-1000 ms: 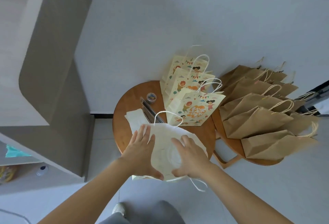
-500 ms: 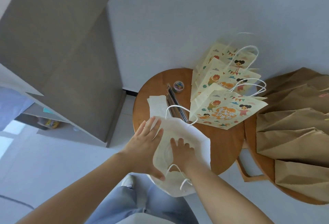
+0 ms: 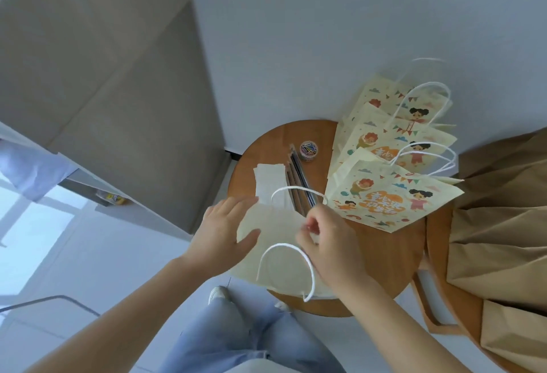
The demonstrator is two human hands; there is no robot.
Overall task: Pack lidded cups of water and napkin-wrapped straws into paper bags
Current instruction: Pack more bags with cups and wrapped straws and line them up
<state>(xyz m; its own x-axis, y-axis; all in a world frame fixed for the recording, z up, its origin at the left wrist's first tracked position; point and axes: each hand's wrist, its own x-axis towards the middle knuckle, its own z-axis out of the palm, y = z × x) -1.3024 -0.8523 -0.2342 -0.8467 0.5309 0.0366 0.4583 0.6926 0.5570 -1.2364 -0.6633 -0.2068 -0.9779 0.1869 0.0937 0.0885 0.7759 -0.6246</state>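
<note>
Fingers (image 3: 236, 207) of the left hand (image 3: 220, 233) lie straight, pressing the bag (image 3: 275, 224) flat, while the right hand (image 3: 328, 242) pinches its mouth edge. The bag lies at the near edge of the counter (image 3: 381, 254), partly overhanging. To open it well, hold the lower wall down and lift only the upper one. Straws (image 3: 299, 177) and napkins (image 3: 268, 178) lie just beyond, printed bags (image 3: 384, 195) to the right, so free room seems to be nearward.

The curled fingertips of your right hand (image 3: 331, 242) are blurred over the cream bag (image 3: 275, 230), so you cannot tell whether they pinch it, the bag hides the near ends of the straws (image 3: 298, 172), the contents of the small tin (image 3: 308, 150) are too tiny to name, and the brown bags (image 3: 497, 224) run off the right edge.
</note>
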